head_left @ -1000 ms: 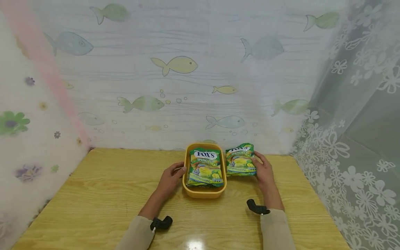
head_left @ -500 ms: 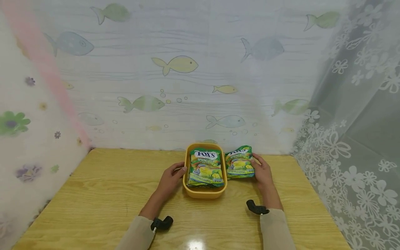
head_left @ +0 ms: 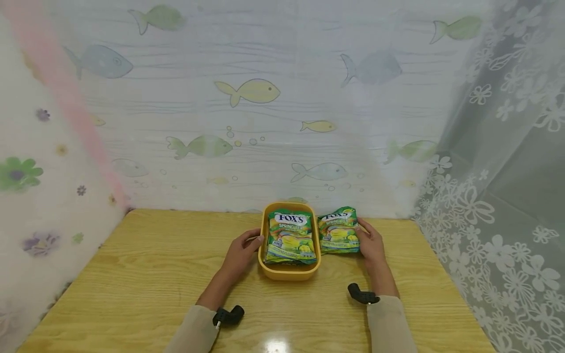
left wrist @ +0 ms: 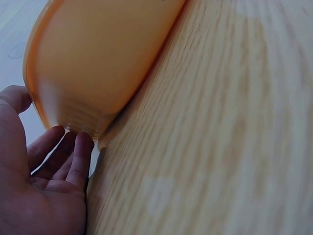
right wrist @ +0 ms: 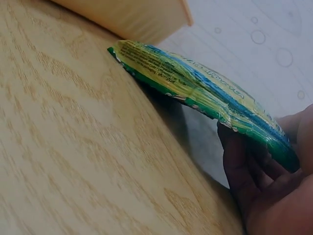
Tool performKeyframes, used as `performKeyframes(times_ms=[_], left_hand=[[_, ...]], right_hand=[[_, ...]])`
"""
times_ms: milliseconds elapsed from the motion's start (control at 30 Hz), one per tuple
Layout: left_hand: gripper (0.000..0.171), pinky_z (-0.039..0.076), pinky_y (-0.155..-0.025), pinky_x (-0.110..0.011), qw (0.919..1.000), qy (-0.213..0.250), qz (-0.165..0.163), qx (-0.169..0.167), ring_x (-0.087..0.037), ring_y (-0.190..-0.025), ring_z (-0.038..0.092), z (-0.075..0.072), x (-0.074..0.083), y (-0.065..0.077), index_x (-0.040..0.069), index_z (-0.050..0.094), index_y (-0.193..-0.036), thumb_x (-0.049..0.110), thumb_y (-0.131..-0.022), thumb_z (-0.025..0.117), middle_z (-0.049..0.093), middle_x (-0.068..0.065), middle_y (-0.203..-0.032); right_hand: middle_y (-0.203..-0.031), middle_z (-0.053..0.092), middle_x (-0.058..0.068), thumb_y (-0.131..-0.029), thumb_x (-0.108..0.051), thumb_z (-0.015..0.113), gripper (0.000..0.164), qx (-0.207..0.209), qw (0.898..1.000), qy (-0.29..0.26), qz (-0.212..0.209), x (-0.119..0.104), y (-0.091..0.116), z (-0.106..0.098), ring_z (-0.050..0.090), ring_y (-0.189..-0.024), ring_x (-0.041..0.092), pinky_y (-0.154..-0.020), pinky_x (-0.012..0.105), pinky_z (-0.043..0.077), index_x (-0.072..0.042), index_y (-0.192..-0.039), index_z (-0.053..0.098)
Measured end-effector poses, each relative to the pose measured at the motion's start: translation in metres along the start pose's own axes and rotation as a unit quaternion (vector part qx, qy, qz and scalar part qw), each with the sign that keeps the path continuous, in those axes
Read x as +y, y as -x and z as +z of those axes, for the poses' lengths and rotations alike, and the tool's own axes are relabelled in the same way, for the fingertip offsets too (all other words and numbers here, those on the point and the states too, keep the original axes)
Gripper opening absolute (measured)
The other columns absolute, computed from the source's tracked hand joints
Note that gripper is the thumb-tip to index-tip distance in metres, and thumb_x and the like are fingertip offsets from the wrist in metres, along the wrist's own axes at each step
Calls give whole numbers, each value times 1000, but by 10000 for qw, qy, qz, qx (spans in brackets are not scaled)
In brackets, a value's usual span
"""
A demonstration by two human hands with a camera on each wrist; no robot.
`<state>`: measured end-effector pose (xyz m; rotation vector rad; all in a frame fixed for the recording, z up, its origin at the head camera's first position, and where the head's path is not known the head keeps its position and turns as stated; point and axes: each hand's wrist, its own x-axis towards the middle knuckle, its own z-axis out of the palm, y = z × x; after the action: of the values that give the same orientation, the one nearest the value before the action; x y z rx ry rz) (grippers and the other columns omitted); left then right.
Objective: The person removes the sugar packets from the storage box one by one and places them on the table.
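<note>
A yellow plastic tub (head_left: 289, 275) stands on the wooden table with a green candy bag (head_left: 289, 240) lying in it, printed FOX'S SPRING TEA. At the tub's left side is my left hand (head_left: 240, 251), thumb at the rim and fingertips against the outer wall, seen close in the left wrist view. My right hand (head_left: 372, 242) grips the right edge of a second candy bag (right wrist: 200, 90), fingers underneath it. That bag is just right of the tub, its near side tilted up from the table in the right wrist view.
The wooden table (head_left: 145, 274) ends at the back against a curtain (head_left: 265, 147) printed with fish. A lacy sheer curtain (head_left: 499, 245) hangs on the right side. Each wrist wears a black camera mount (head_left: 363, 293).
The second candy bag in my right hand has come slightly lower and closer to the tub's right side. My left hand and the tub have stayed in place.
</note>
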<state>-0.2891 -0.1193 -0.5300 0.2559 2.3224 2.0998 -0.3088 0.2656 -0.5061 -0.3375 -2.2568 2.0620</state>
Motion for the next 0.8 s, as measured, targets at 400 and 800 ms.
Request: performKeyframes(times_ms=[400,800], left_hand=[[52,53,-109,-48,10000,-53,14,5,-31,-136,61,0,6,1,11,59,-149,40,-107,66,61,-13,-149],[52,55,-105,-46,10000,-35,-33,-27,-32,-134,62,-3,5,4,8,58,-151,38,-108,65,62,-15,-147]], right_hand=[[-156,43,31,-114,-18,49,54,11,9997,248,58,-7,6,-2,43,-144,44,-117,55,39,-6,-165,37],[-159,39,32,-111,-9,51,54,82,9998,125,119,-7,11,-2,37,-148,47,-120,58,34,-2,-163,38]])
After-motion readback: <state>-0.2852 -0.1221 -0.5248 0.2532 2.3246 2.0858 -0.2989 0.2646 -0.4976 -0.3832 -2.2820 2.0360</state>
